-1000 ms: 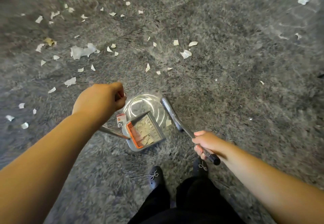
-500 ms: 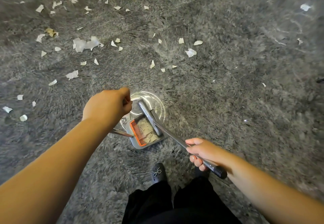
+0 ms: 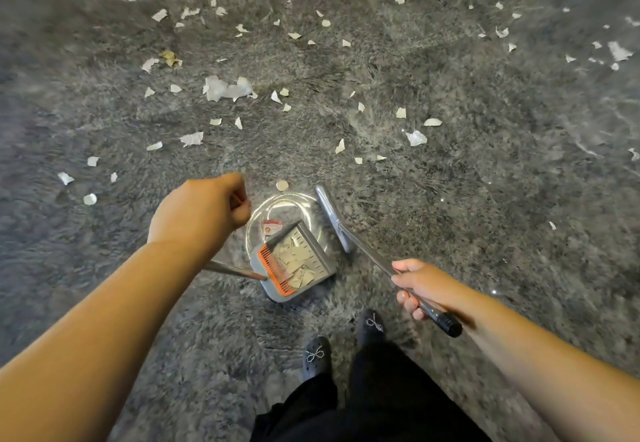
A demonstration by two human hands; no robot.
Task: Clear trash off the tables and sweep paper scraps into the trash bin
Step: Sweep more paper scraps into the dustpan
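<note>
Head view, looking down at a grey shag carpet [image 3: 485,199].

Dustpan [image 3: 296,263]: grey, square tray with an orange comb [image 3: 275,270] along its near-left edge. It sits tilted over the mouth of a trash bin [image 3: 277,213] that shows a shiny clear liner rim. The pan's open lip points up and to the right in the frame, away from the person. Its thin metal handle [image 3: 232,271] runs from the comb side out to the left and passes under the left forearm. Torn paper pieces lie inside the tray.

Broom [image 3: 334,220]: the long axis runs diagonally, with the grey head at upper left, just right of the bin rim, and the black grip end [image 3: 446,324] at lower right. The head touches the carpet beside the bin.

Left hand [image 3: 201,213]: fingers curled into a fist above and left of the bin. What it grips is hidden by the hand itself; the dustpan handle leads toward it, so I cannot tell for sure.

Right hand [image 3: 420,285]: fingers wrapped round the broom shaft, just above the black grip end.

Paper scraps [image 3: 227,88]: white torn bits are scattered over the far half of the carpet, thickest at upper left and upper right. One round scrap [image 3: 282,185] lies just beyond the bin rim.

Two dark shoes [image 3: 317,355] with bow trim stand at the near edge, below the dustpan.
</note>
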